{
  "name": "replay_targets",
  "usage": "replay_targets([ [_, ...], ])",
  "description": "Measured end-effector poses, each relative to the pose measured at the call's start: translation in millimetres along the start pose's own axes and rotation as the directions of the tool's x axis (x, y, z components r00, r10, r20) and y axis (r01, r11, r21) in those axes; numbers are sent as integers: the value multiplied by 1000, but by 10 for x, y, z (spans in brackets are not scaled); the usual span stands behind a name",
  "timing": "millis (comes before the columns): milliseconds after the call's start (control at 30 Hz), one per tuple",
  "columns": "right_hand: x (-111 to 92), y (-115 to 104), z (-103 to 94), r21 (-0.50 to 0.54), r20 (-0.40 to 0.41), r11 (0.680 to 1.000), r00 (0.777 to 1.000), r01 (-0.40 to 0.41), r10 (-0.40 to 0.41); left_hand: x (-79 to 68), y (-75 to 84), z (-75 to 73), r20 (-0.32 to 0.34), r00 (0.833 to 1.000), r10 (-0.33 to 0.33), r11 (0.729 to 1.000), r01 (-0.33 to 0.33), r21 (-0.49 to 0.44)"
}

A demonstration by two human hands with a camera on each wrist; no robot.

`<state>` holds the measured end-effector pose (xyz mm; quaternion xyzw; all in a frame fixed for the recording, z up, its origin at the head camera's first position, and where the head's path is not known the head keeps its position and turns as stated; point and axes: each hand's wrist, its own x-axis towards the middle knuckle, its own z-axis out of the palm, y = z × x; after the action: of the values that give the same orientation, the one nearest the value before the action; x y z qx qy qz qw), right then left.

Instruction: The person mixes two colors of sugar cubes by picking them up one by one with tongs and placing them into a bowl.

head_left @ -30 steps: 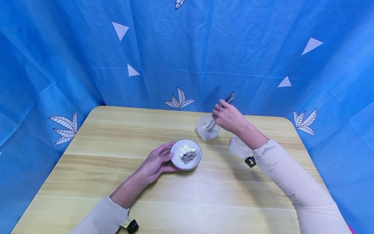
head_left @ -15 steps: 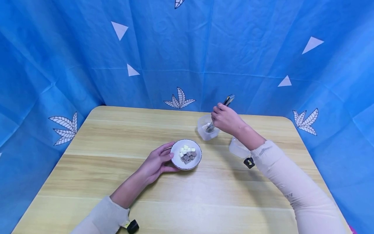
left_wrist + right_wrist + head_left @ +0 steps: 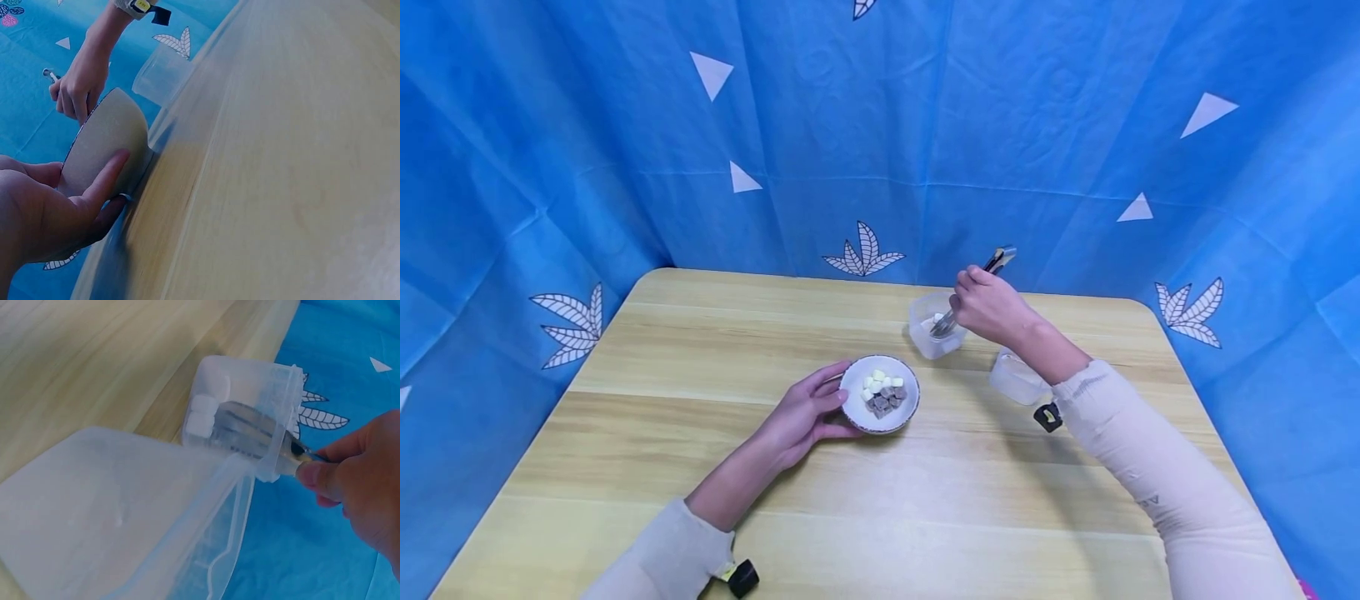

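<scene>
In the head view my left hand [image 3: 801, 417] holds a white bowl [image 3: 855, 410] with a dark rim, thumb at the rim and fingers round its side. Pale yellow cubes [image 3: 877, 385] and brown cubes [image 3: 883, 402] lie together in it. My right hand [image 3: 992, 308] grips metal tongs [image 3: 996, 260], whose tips reach down into a clear plastic tub [image 3: 934, 346]. The right wrist view shows white marshmallow-like pieces [image 3: 202, 415] beside the tong tips in that tub. Whether the tips pinch a piece I cannot tell.
A second clear plastic tub or lid [image 3: 1017, 382] lies on the wooden table [image 3: 715, 350], to the right of the first and partly under my right forearm. Behind the table's far edge hangs a blue curtain [image 3: 835, 125] with white leaf and triangle prints.
The upper end of the tongs has dipped slightly and leans a bit more to the right, its tips still in the tub. My left hand and the bowl hold their place.
</scene>
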<state>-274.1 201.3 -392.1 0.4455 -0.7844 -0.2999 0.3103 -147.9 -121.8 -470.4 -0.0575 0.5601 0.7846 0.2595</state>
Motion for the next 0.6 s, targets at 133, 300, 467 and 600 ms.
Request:
replay_targets([
  [133, -78, 17, -30, 18, -40, 1000, 999, -23, 23, -3, -4, -5, 17, 1000, 8, 1000, -8, 1],
  [300, -179, 27, -98, 32, -71, 996, 994, -83, 85, -6, 3, -12, 17, 1000, 12, 1000, -12, -1],
  [467, -323, -4, -146, 93, -150, 981, 971, -173, 186, 5, -2, -5, 14, 1000, 9, 1000, -9, -2],
  [600, -415, -47, -223, 131, -206, 963, 943, -237, 261, 17, -9, 6, 0, 1000, -3, 1000, 3, 1],
])
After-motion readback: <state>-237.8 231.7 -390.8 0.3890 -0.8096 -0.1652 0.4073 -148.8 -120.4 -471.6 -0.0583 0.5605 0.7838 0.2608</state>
